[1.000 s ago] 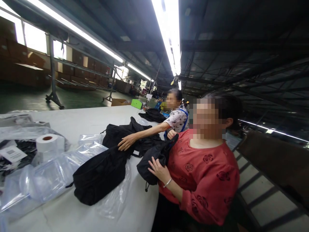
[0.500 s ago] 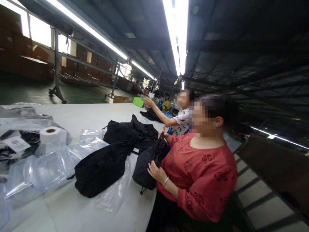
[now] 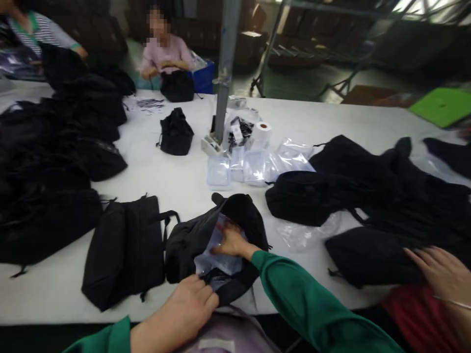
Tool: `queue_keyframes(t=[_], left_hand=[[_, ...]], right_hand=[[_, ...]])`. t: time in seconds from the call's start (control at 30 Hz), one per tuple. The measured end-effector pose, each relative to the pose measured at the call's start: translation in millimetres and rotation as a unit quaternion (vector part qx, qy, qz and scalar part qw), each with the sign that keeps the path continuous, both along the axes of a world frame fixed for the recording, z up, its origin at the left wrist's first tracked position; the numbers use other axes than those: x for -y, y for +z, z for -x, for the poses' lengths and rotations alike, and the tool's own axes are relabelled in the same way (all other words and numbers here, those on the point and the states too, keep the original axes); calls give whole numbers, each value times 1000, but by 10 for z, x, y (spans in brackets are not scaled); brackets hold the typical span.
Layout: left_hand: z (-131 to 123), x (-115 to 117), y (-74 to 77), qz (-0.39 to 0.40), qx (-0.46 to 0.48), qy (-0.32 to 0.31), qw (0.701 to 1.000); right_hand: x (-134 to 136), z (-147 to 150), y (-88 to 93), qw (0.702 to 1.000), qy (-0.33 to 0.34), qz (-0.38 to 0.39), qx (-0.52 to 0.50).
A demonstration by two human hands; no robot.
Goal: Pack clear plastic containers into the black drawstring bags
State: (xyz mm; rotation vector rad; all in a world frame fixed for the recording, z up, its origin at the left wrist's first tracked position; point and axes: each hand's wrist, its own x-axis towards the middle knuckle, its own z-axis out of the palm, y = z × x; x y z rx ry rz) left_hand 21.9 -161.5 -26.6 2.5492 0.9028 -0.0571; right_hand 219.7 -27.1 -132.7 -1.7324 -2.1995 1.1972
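Note:
A black fabric bag lies on the table in front of me with its mouth gaping toward the right. My left hand is closed on the near edge of that mouth. My right hand reaches inside the opening, thumb and fingers around a sheet-like piece of clear plastic; some fingertips are hidden. Left of it rests another black bag with a handle loop. Beyond, several clear plastic cases lie in a row.
A black bag pile fills the left side. A metal post rises beyond the plastic cases, near a white roll. More black bags lie right, where a co-worker's hand rests on one. Another person works across the table.
My view has swung left and down from the co-worker in red to the table before me. Both my hands, outside the earlier frame, now show at the black bag.

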Motion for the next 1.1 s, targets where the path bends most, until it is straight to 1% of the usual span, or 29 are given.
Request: queue_keyframes(t=[0.03, 0.07, 0.13, 0.2, 0.23, 0.3, 0.37, 0.47, 0.5, 0.57, 0.67, 0.8, 0.9, 0.97, 1.03, 1.1], left_hand=[[95, 25, -9, 10, -28, 13, 999], [159, 22, -24, 20, -43, 25, 999], [239, -34, -70, 32, -48, 65, 996], [295, -99, -124, 39, -34, 104, 993], [317, -120, -149, 43, -24, 108, 993], [337, -120, -191, 44, 1, 87, 995], [310, -65, -219, 44, 26, 43, 998], [222, 70, -246, 21, 42, -5, 999], [199, 110, -253, 16, 37, -8, 999], [178, 157, -268, 30, 12, 9, 999], [181, 147, -290, 65, -17, 44, 997], [130, 116, -307, 69, -40, 77, 994], [85, 99, -258, 80, -77, 107, 988], [110, 42, -184, 86, -59, 116, 988], [188, -62, -109, 136, -35, 125, 982], [290, -183, -72, 210, -60, 147, 965]], right_hand=[[34, 218, 5, 999, 40, 0, 27], [76, 332, 37, 996, 74, -3, 54], [155, 368, 131, 985, 145, -18, 92], [214, 346, 206, 970, 226, -49, 78], [234, 361, 219, 958, 270, -72, 62], [263, 471, 179, 932, 342, -120, 31], [294, 641, 62, 916, 372, -146, 27], [363, 845, -155, 923, 353, -141, 59], [387, 876, -213, 926, 345, -137, 66], [426, 888, -280, 927, 340, -138, 69], [466, 839, -292, 926, 339, -147, 77], [530, 760, -308, 935, 309, -148, 89], [565, 738, -344, 946, 279, -142, 86], [572, 746, -350, 948, 278, -132, 85], [581, 759, -340, 948, 282, -117, 86], [610, 762, -331, 952, 271, -112, 88]])
